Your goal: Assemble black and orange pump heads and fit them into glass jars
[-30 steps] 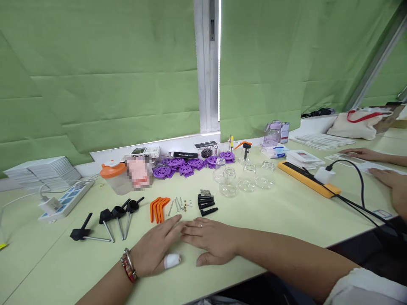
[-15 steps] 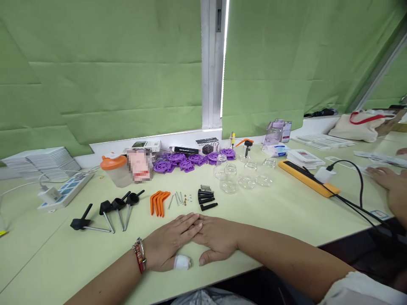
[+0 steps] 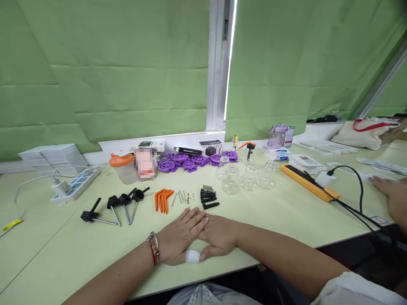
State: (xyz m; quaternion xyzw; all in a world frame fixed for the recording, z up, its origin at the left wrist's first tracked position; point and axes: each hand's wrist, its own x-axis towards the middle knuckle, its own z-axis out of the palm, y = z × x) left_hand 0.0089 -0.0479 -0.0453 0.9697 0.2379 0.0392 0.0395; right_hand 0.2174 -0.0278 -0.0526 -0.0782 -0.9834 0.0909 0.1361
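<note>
My left hand point(image 3: 179, 239), its thumb wrapped in white, lies flat with its fingers over the fingers of my right hand point(image 3: 219, 235). Both rest palm down near the table's front edge and hold nothing. Just beyond them are orange bent levers point(image 3: 163, 200), thin metal pins point(image 3: 182, 196), small brass-coloured pieces point(image 3: 188, 198), black plastic parts point(image 3: 208, 198) and springs point(image 3: 208, 188). To the left lie several black cups with handles and metal rods point(image 3: 124, 201). Clear glass jars point(image 3: 230, 182) stand farther back, and one at the rear holds a black piece with an orange lever point(image 3: 249, 146).
Purple plastic parts point(image 3: 190, 163) lie along the back by an orange-lidded cup point(image 3: 122, 167) and small boxes point(image 3: 211, 147). A white power strip point(image 3: 76, 186) is at left. At right are an orange power strip point(image 3: 308, 183) with cables and another person's hand point(image 3: 389, 190).
The camera view has shifted slightly, so the table things appear a little farther right. My left hand has slid slightly over my right, and its wrapped thumb now meets the right thumb.
</note>
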